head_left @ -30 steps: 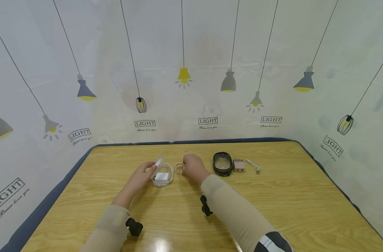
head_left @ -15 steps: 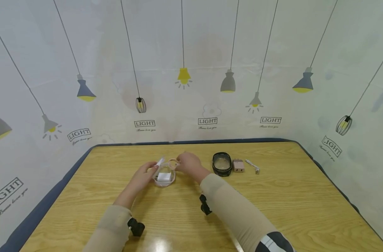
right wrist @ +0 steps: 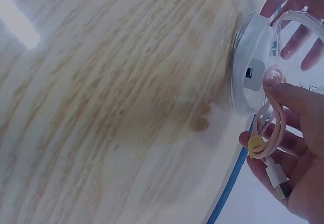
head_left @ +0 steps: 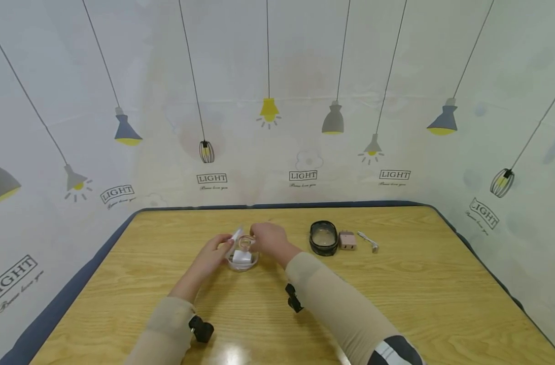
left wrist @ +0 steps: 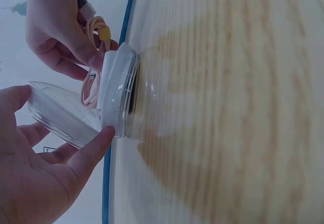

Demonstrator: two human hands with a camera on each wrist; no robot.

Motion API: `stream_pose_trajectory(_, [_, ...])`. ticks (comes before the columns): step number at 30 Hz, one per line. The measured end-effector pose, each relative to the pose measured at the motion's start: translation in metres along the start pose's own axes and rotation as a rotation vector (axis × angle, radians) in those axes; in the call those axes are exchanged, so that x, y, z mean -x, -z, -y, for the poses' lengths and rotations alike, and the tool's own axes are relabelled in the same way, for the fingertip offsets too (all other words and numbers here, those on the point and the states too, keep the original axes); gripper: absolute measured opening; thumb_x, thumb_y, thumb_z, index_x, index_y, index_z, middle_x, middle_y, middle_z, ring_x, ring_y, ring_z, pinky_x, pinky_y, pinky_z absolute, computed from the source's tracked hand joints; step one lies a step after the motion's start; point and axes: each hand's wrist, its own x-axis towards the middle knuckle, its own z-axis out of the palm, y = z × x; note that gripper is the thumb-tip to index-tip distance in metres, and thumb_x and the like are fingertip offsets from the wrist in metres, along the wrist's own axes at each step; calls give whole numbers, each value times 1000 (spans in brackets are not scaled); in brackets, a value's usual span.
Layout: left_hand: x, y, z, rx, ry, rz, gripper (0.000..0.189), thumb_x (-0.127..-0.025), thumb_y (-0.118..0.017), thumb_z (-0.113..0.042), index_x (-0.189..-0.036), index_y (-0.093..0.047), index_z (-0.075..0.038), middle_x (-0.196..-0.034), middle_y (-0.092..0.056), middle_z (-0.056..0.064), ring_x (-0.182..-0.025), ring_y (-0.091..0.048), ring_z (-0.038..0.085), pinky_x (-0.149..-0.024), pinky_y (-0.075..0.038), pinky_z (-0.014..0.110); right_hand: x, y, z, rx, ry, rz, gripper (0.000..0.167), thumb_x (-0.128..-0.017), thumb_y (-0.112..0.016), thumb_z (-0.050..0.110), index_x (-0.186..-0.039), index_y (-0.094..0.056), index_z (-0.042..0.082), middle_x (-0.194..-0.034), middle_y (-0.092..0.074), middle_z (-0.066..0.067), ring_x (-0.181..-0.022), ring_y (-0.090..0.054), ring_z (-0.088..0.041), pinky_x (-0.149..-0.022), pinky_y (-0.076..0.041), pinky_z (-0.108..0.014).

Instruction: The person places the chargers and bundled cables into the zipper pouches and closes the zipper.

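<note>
My left hand [head_left: 213, 254] holds a clear round case [left wrist: 120, 97] on the table, its lid [left wrist: 61, 110] raised. In the left wrist view, fingers grip the lid, with a fingertip on the rim of the base. A white charger plug [right wrist: 254, 74] with a USB port sits in the base. My right hand [head_left: 271, 241] pinches a coiled pink USB cable [right wrist: 276, 125], bound with a yellow tie [right wrist: 256, 145], right at the case opening. The cable's white-and-metal plug [right wrist: 277, 177] hangs free beside the fingers. In the head view the coil [head_left: 246, 242] overlaps the case just behind the charger.
To the right of my right hand stands a black-rimmed oval case [head_left: 312, 239]. Beside it are a pink two-port charger [head_left: 348, 241] and a short white cable [head_left: 368, 241]. The wooden table [head_left: 419, 289] ends at a lamp-patterned curtain [head_left: 241, 126].
My right hand has lifted the pink cable from the table and carried it left to over the case. My left hand has kept hold of the case, which has shifted slightly right.
</note>
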Motion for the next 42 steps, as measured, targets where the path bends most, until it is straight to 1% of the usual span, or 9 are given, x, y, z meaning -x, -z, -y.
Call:
stream_pose_trajectory(4, [1, -2, -1, 15, -18, 0, 46, -105, -46, -24, -136, -45, 9, -138, -43, 30, -118, -50, 41, -87, -53, 45, 0, 1, 3, 19, -22, 20, 31, -85, -77, 33, -110, -69, 16, -95, -67, 5, -79, -58, -13, -73, -50, -33])
stream_pose_trajectory(12, [0, -7, -3, 54, 5, 8, 47, -105, -46, -25, -137, -44, 8, -139, -43, 29, -115, -52, 39, -86, -53, 45, -1, 2, 6, 67, -51, 29, 29, -86, -75, 37, -107, -68, 18, -91, -65, 6, -76, -55, -12, -68, -50, -32])
stream_pose_trajectory(19, [-2, -10, -3, 49, 18, -2, 45, -105, -46, -24, -138, -45, 6, -139, -44, 27, -116, -52, 38, -87, -53, 44, 0, 1, 8, -13, -43, 14, 20, -82, -79, 29, -93, -70, 15, -82, -63, 5, -71, -56, -14, -62, -47, -29])
stream_pose_trajectory(25, [-1, -10, -6, 31, 19, -9, 43, -105, -46, -23, -137, -46, 6, -138, -45, 27, -115, -53, 38, -86, -53, 44, 2, 3, 7, -100, -53, 44, 19, -83, -78, 26, -94, -71, 12, -81, -63, 3, -71, -56, -15, -63, -47, -29])
stream_pose_trajectory(31, [0, -9, -5, 30, 20, -14, 45, -105, -46, -24, -138, -45, 6, -139, -44, 27, -116, -53, 38, -87, -52, 45, 7, 8, 3, -175, -53, 70, 22, -84, -77, 28, -89, -68, 10, -76, -62, 1, -68, -55, -16, -61, -47, -28])
stream_pose_trajectory(33, [4, -7, -14, 40, 23, -5, 45, -105, -45, -22, -137, -44, 8, -139, -43, 29, -116, -52, 40, -88, -52, 48, 7, 10, 2, -181, -53, 69, 22, -84, -78, 28, -85, -67, 10, -75, -62, 0, -66, -54, -16, -60, -46, -28])
stream_pose_trajectory(38, [5, -7, -15, 36, 16, -13, 44, -105, -46, -21, -136, -44, 10, -139, -43, 31, -115, -53, 40, -87, -52, 48, 7, 12, 1, -163, -54, 56, 29, -84, -77, 34, -75, -62, 10, -67, -59, 0, -60, -50, -15, -56, -44, -27])
stream_pose_trajectory(40, [1, -8, -5, 25, 10, -26, 44, -105, -46, -23, -137, -46, 8, -139, -44, 29, -114, -54, 39, -85, -53, 45, 6, 13, 1, -149, -51, 46, 34, -85, -75, 38, -72, -60, 11, -64, -56, 1, -57, -49, -15, -54, -43, -26])
stream_pose_trajectory(42, [0, -8, -4, 26, 9, -29, 43, -105, -46, -22, -136, -46, 8, -139, -44, 29, -114, -54, 39, -85, -53, 45, 6, 13, 1, -149, -47, 34, 37, -86, -74, 40, -71, -59, 10, -62, -53, 1, -56, -47, -14, -53, -42, -27])
